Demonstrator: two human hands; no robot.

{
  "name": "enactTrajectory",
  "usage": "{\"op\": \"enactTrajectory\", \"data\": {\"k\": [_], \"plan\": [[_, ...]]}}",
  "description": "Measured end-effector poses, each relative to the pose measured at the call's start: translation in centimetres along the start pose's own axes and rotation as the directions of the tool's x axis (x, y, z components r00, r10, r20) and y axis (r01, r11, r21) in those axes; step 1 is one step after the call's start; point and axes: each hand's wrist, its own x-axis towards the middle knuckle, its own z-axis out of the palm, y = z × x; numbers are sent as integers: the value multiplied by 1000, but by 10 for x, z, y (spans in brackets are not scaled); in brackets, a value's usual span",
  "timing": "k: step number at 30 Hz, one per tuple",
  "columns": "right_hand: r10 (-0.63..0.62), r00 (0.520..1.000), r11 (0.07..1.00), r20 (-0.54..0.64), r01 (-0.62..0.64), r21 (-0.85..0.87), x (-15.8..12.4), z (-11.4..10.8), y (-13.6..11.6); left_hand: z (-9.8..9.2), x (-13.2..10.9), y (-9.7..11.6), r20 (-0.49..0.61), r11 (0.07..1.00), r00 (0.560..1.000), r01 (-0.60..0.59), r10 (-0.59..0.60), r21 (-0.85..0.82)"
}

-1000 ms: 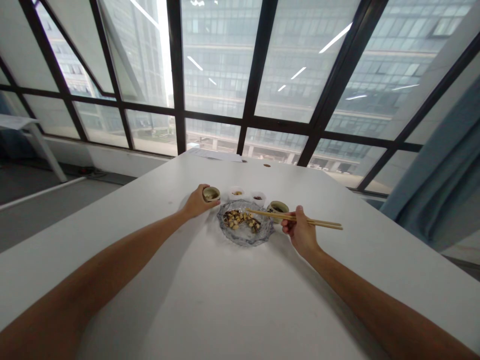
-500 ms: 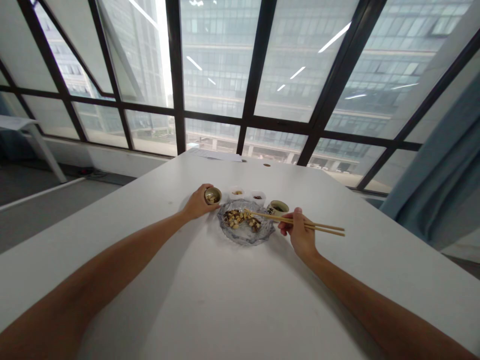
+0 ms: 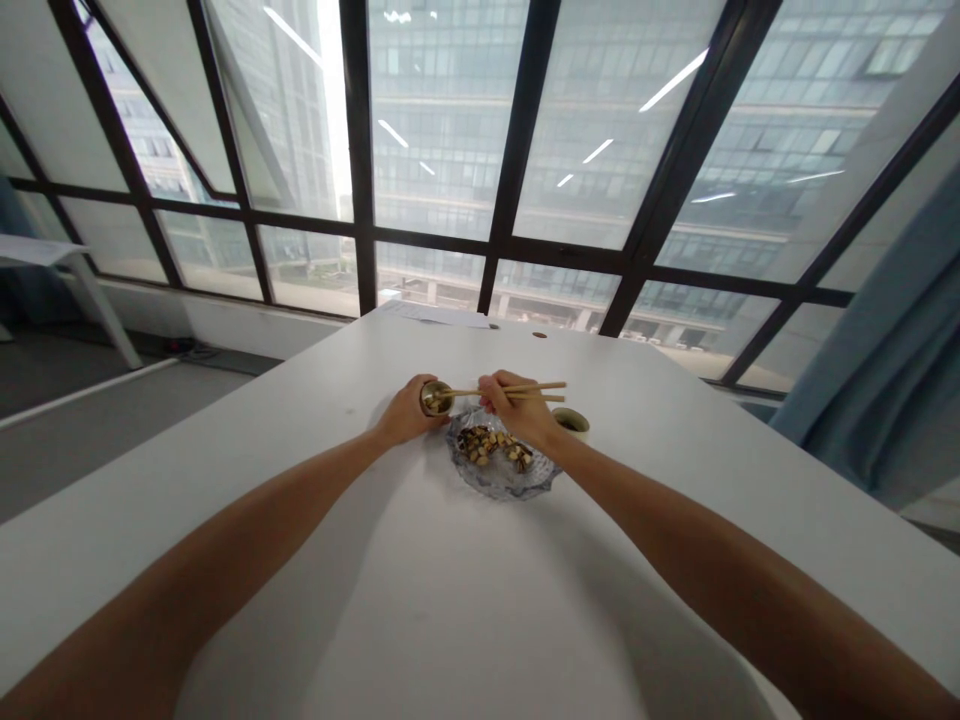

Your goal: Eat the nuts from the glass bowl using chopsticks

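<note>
My left hand (image 3: 407, 412) is wrapped round a small cup (image 3: 436, 399), tilted toward me, with pale pieces inside. My right hand (image 3: 517, 405) grips a pair of wooden chopsticks (image 3: 540, 390), whose tips reach into the cup's mouth. Below the hands lies a clear glass plate (image 3: 502, 490) with a scalloped rim. On it is a heap of pale and dark-edged dried slices (image 3: 481, 443). Whether the chopsticks pinch a piece is too small to tell.
A second small cup (image 3: 571, 421) stands right of the plate, partly behind my right wrist. White table (image 3: 420, 600) extends to the windows, with papers (image 3: 435, 315) at its far edge. A blue curtain (image 3: 870, 370) hangs at right.
My right hand has moved left and away from me, bringing the chopstick tips from the plate to the cup. It now hides the two white dishes behind the plate. My left hand keeps holding the cup.
</note>
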Motion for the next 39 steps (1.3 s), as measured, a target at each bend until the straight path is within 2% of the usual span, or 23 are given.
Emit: {"op": "enactTrajectory", "data": {"k": [2,5,7,10,13,19,27,31,35,39], "plan": [[10,1000,1000,-4,-10,-6,2,-1,0,1,0,-1,1,1000,1000,0,0,-3],[38,987,999,-156,-32,44,-12,-17,-4,4,1,-3,-9,1000,1000,10,-10,6],[71,981,997,-183,-66,34,-25,-29,-8,5,2,-3,-23,1000,1000,17,-17,11],[110,993,994,-31,-110,-2,-40,-39,-9,4,3,-2,-30,1000,999,30,-30,5],[106,987,994,119,-102,-39,-45,-39,-2,3,2,-1,-24,999,999,48,-48,-2],[71,996,992,57,-64,-108,-45,-43,7,4,2,-5,-38,999,998,41,-41,-8],[-52,976,953,212,112,-283,-34,-44,-6,5,2,-6,-37,999,998,44,-45,-9],[-45,967,965,250,106,-239,-29,-44,0,5,1,-5,-39,999,998,45,-45,-4],[22,983,993,183,-1,-118,-30,-42,10,5,1,-6,-37,999,998,45,-46,-20],[160,986,982,-44,-155,112,-33,-42,15,5,1,-6,-30,994,994,105,-105,-7]]}}
